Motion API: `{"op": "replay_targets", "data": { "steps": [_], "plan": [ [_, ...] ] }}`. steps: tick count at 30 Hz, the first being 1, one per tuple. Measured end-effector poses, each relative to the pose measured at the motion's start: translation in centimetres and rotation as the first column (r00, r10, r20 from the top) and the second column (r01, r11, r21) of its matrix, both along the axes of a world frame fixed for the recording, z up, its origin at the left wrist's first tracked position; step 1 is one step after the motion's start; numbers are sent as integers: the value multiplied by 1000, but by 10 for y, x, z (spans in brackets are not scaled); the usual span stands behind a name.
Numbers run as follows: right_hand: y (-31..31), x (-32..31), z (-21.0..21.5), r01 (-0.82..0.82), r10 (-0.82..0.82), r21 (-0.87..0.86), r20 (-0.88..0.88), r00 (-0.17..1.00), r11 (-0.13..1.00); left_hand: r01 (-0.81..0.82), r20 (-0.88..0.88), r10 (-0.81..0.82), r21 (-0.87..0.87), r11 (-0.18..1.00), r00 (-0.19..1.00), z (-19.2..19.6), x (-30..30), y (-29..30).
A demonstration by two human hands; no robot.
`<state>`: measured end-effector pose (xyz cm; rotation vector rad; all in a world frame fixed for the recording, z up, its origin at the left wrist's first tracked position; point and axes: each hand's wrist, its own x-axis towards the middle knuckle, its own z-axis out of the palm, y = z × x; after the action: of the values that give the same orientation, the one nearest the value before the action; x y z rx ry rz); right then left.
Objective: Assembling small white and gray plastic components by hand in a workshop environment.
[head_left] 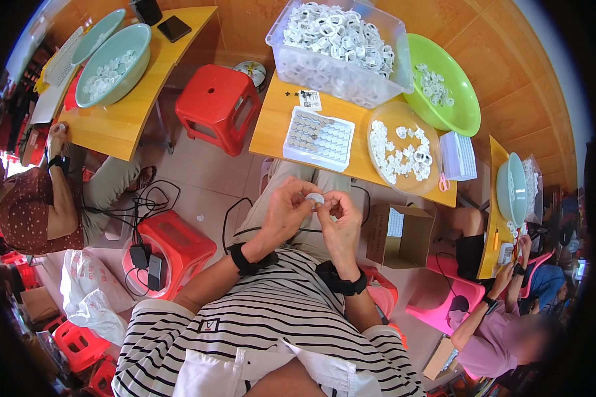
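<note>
Wooden table (pixel 278 126) carries a clear bin of white rings (pixel 338 49) and a white tray of round pieces (pixel 318 137). Below its edge, over the lap, the left hand (pixel 286 215) and right hand (pixel 340 221) meet, fingertips of both pinched closed on one small white ring (pixel 315 198) held between them.

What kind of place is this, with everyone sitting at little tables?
Probably a small hand-assembly workshop. Both hands, left hand and right hand, pinch a small white round part; a clear plastic bin brims with similar pieces, and a white tray holds sorted rows.

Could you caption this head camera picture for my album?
Both hands, left hand and right hand, pinch a small white ring above a tray.
</note>
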<state>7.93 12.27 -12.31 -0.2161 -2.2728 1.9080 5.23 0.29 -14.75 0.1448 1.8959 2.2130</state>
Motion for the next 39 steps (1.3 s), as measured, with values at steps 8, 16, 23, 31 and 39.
{"op": "replay_targets", "data": {
  "steps": [8, 16, 23, 31, 39],
  "plan": [
    [1, -1, -14, 28, -28, -17, 19, 999, 999, -41, -31, 41, -6, 999, 999, 0, 0, 4],
    [15, -8, -6, 49, 25, -517, 135, 991, 854, -4, 2, 3, 94, 996, 1000, 18, -1, 2],
    [4, -8, -2, 84, -86, -28, -89, 992, 996, -101, -166, 85, -88, 991, 982, 21, -1, 6],
    [-2, -11, 13, 108, -94, 100, -137, 986, 989, -265, -483, 68, -353, 897, 873, 29, 4, 12],
    [-4, -11, 16, 135, -116, 199, -107, 987, 971, -270, -472, 71, -369, 890, 879, 28, 7, 13]
  ]
}}
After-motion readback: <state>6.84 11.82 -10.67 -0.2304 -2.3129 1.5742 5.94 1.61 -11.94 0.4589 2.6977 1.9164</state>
